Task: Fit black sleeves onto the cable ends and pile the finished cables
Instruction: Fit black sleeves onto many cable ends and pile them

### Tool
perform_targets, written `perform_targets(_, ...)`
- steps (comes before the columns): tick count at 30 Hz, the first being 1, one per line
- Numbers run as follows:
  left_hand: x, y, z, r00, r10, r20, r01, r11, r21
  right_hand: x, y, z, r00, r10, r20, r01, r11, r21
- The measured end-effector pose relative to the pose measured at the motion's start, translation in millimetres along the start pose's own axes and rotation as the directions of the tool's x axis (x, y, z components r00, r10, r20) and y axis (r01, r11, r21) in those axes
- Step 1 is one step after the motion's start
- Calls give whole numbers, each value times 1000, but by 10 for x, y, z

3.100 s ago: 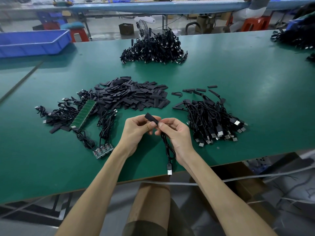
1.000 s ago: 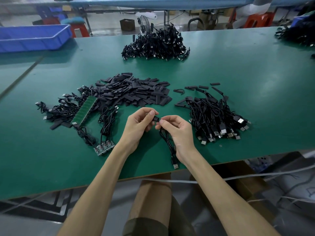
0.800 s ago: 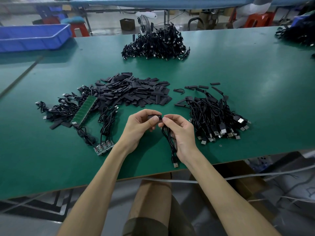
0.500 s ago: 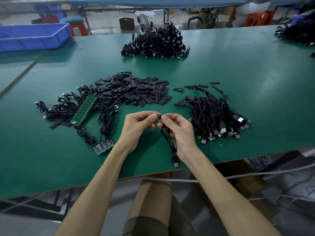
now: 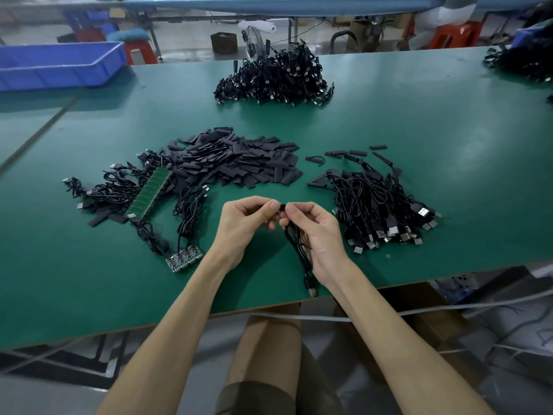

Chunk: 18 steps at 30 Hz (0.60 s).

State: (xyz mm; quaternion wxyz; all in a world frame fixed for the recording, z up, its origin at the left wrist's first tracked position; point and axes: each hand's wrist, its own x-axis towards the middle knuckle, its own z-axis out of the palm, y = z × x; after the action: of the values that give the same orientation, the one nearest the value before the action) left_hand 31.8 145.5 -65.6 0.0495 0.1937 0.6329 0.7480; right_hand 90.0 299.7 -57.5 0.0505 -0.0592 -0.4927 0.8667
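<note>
Drawn closer together since three seconds back, with far less black sleeve (image 5: 282,206) showing. Just in front of sleeve heap (image 5: 239,163): left hand (image 5: 244,226) pinching black sleeve, right hand (image 5: 318,235) curled round cable (image 5: 299,250), pinching its end. Right of sleeve heap, finished pile (image 5: 380,211).

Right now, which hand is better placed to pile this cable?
Right, likely: the right hand grips the cable, and the cable pile lies beside it. The left hand only pinches the sleeve.

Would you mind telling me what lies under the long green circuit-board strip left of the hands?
The green strip rests on tangled black cables and flat black sleeves; whatever lies directly beneath it is covered.
</note>
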Motion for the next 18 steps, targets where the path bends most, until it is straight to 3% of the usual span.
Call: perform_targets(18,-5,-1,4,1000,10,28,-11,999,34,2,9,17,997,-67,23,69,993,-97)
